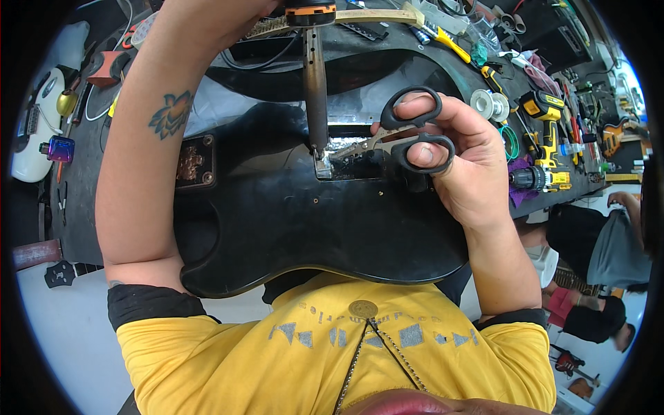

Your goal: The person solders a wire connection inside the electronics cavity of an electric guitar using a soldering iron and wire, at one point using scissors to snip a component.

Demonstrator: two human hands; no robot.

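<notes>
A black guitar body lies back-up across the bench edge, with an open rectangular cavity and a metal plate. My right hand holds black-handled scissors, fingers through the loops, blades angled into the cavity's left end. A soldering iron with an orange-and-black handle stands upright, its tip down at that same end, close to the blades. My left forearm rises along the left side to my left hand, near the iron's handle at the top edge; its fingers are hidden.
A cluttered dark bench holds a white guitar, a yellow cordless drill, a solder spool, pliers and cables. Two other people are at the right, and more guitars stand beyond.
</notes>
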